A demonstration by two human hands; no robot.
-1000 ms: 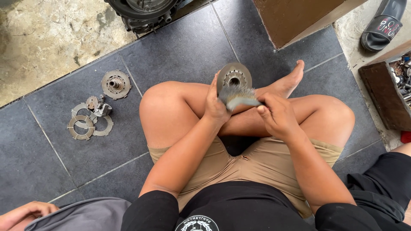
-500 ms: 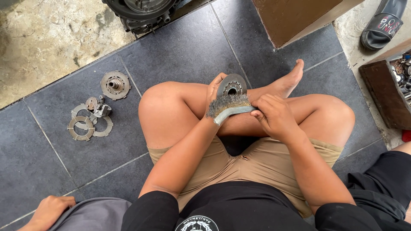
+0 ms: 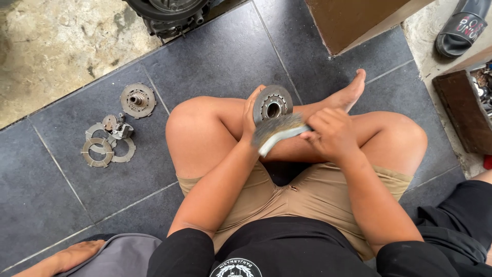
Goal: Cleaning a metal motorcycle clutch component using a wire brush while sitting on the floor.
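Wire brush (image 3: pixel 279 131) against hand-held metal disc (image 3: pixel 273 104)

dark grey tiled floor (image 3: pixel 220 56) with pale grout lines, rough concrete patch (image 3: pixel 56 46) top left, brown wooden box (image 3: pixel 353 20) top, black sandal (image 3: pixel 461 28) top right, daylight, no walls visible.

We note the colours: round metal part (image 3: pixel 273 104) dull grey-brown; wire brush (image 3: pixel 279 132) grey bristles, pale handle; floor tiles (image 3: pixel 215 56) dark slate grey with light grout lines; shorts (image 3: pixel 307 197) khaki; rings (image 3: pixel 105 149) rusty grey; sandal (image 3: pixel 461 28) black
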